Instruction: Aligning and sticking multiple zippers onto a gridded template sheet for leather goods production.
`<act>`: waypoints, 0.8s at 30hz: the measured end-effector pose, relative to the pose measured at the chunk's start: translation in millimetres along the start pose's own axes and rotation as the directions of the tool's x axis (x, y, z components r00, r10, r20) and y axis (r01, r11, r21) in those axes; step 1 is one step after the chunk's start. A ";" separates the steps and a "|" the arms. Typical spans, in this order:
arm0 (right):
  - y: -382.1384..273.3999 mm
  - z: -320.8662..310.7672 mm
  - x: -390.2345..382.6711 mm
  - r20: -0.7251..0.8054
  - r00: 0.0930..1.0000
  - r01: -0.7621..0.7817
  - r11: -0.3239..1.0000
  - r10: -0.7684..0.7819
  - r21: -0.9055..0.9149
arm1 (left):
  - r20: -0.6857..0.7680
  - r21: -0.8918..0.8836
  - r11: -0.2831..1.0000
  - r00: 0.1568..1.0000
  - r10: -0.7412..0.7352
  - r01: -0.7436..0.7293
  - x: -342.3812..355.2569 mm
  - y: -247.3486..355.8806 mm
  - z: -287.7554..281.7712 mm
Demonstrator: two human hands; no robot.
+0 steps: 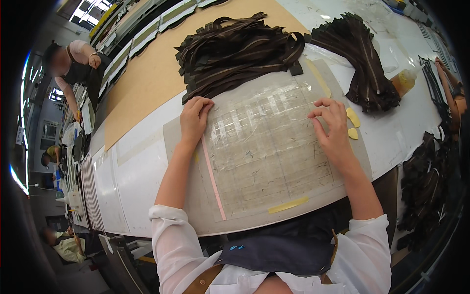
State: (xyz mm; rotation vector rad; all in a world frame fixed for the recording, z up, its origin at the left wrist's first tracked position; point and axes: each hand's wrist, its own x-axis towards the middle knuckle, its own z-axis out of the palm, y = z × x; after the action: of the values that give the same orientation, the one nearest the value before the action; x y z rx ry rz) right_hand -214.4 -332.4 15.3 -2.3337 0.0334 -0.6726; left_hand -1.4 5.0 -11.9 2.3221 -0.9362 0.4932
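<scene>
My left hand [195,120] is at the upper left of a grey board [183,215], its thumb and fingers pressed together. Whatever is between them is hidden or too small to make out. Just beyond that hand lies a heap of dark brown zippers [240,54]. Over the right part of the board, my right hand [333,128] has curled fingers with a gap between thumb and forefinger, and nothing visible in it. Clear tape [254,110] covers the board's middle in strips. A pink strip [213,179] runs down its left side, and yellow tape [289,205] marks the near edge.
Beside my right hand lie two yellow pieces [353,117]. Another zipper bundle [364,63] and a bottle of amber liquid [404,82] are at the far right. Brown sheet material [142,105] covers the table's far left. Co-workers [78,63] stand on the left; dark zippers hang at right.
</scene>
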 end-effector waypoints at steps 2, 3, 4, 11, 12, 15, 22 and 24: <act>-0.3 0.2 0.2 0.001 1.000 -0.001 1.000 0.001 0.001 | 0.006 0.000 1.000 1.000 0.000 0.000 -0.3 -0.1 -0.4; 0.6 0.5 0.0 0.002 1.000 0.000 1.000 0.000 -0.001 | 0.008 0.006 1.000 1.000 -0.006 0.006 -0.5 -0.3 -0.2; 1.2 0.9 0.1 0.002 1.000 0.001 1.000 -0.001 -0.003 | 0.009 0.012 1.000 1.000 -0.011 0.011 -0.5 -0.4 -0.1; 2.8 1.8 -0.3 -0.002 1.000 0.003 1.000 -0.003 -0.010 | 0.046 0.039 0.999 0.998 0.037 -0.039 0.1 0.8 -2.3; 2.4 1.7 -0.2 -0.003 1.000 0.001 1.000 -0.001 -0.008 | 0.042 -0.019 0.999 0.998 -0.048 0.049 -1.8 1.7 -2.3; 2.1 1.5 -0.2 -0.003 1.000 0.003 1.000 -0.003 -0.005 | 0.045 -0.051 0.992 0.993 -0.109 0.112 -1.1 6.6 -2.5; 1.0 -0.1 -0.3 -0.002 1.000 -0.006 1.000 0.006 0.005 | 0.136 0.043 0.991 0.982 -0.130 0.125 7.7 5.2 -2.6; 0.4 -0.5 -0.1 -0.003 1.000 -0.006 1.000 0.006 0.004 | 0.151 0.056 0.993 0.982 -0.111 0.104 10.1 2.6 -1.0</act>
State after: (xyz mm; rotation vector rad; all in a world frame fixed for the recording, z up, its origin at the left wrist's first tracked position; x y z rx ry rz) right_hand -214.7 -332.9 15.4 -2.3276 0.0404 -0.6730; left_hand 3.5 -0.9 -4.8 2.4670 -0.8713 0.2984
